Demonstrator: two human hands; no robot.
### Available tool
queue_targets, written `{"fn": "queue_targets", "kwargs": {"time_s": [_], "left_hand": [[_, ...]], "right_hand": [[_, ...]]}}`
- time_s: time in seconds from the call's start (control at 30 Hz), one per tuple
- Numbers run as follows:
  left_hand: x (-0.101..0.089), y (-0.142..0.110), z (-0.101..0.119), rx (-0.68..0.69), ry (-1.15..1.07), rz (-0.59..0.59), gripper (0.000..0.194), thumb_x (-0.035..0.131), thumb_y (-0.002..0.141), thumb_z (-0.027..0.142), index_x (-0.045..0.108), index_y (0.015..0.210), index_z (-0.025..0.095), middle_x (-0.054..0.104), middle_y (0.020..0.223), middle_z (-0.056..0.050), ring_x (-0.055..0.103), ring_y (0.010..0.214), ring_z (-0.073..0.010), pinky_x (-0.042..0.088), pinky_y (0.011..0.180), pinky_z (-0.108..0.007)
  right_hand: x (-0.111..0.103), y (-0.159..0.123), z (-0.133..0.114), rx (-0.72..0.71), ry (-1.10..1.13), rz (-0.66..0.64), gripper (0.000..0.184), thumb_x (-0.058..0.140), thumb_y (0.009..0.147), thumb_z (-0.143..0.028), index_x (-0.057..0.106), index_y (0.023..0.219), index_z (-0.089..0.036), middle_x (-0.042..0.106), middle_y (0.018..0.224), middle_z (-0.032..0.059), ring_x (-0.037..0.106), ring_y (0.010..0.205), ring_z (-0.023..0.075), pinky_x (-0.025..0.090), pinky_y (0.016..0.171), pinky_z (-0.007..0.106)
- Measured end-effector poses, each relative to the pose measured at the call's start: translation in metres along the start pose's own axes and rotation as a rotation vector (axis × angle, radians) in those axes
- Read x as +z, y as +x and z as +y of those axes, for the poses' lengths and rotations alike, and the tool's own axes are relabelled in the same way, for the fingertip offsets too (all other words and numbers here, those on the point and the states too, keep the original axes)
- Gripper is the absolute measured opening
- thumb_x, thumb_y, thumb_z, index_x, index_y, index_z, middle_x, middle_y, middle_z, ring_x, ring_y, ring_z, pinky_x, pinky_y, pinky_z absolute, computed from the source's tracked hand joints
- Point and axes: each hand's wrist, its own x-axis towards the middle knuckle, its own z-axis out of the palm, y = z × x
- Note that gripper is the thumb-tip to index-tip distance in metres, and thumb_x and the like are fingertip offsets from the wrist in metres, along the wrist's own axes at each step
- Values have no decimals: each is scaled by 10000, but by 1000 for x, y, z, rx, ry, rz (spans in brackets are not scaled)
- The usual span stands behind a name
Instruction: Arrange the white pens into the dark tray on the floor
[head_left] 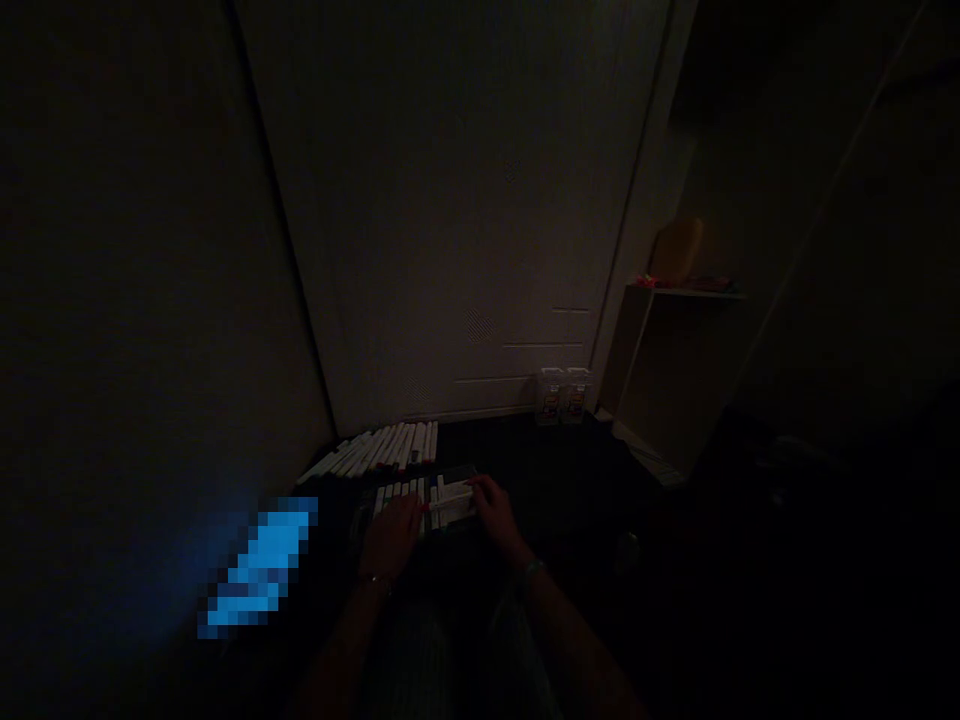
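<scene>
In the dim light, a white marker (451, 499) with a reddish end lies roughly crosswise between my two hands. My left hand (391, 535) is closed at its reddish end, the fingers partly hidden by the back of the hand. At the other end, the fingers of my right hand (493, 508) pinch the marker. Beneath them is a clear-looking case (466, 517) with several white markers (405, 489) standing side by side in its left part. Farther back, a fanned row of white markers (386, 447) lies on the dark surface.
Two clear packages (562, 397) with printed labels stand against the wall at the back. A bright blue, blurred-out screen (262, 565) glows at the left. To the right is a small cabinet (667, 370) with a yellowish object (677, 250) on top.
</scene>
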Motion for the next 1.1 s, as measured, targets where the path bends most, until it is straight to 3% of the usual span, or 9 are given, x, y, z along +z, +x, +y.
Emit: {"fn": "queue_targets", "kwargs": {"time_s": [0.57,1.1], "left_hand": [[0,0,1,-1,-4,-6,334,284,883,279,581,999,180,643,1039,-77,576,984,-187,426,901,-349],[7,-2,-6,15,61,5,370,268,892,307,564,1051,153,630,1068,-86,547,1042,-198,400,931,-344]], "right_hand": [[3,0,10,24,85,35,268,383,818,-272,579,995,-226,617,813,-23,555,711,118,418,626,194],[4,2,6,60,150,22,239,445,796,-310,587,957,-205,596,713,-23,558,682,124,420,595,198]]}}
